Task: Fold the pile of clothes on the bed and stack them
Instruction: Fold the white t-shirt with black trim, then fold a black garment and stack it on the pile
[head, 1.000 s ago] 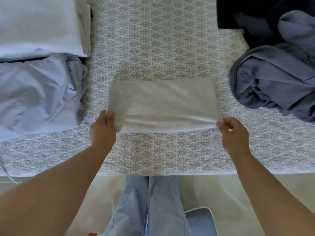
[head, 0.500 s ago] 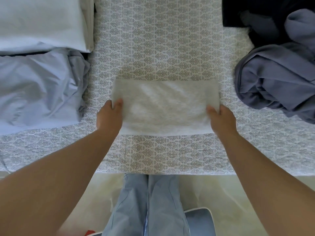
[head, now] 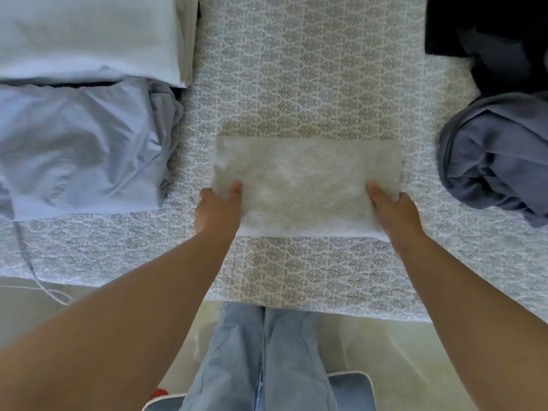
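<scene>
Grey cloth (head: 305, 179) folded flat mid-bed (head: 311, 84); left hand (head: 218, 209) and right hand (head: 391, 209) grip its near ends, thumbs on top; folded stack (head: 83, 93) at left; unfolded pile (head: 498, 152) at right still to do; roughly halfway

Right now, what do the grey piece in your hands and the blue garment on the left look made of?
Grey piece: soft, matte, heathered knit, probably cotton jersey; it lies flat without shine. Blue garment: thin, smooth woven cloth with a faint sheen and sharp creases, maybe a cotton blend. The blur leaves both open.
</scene>
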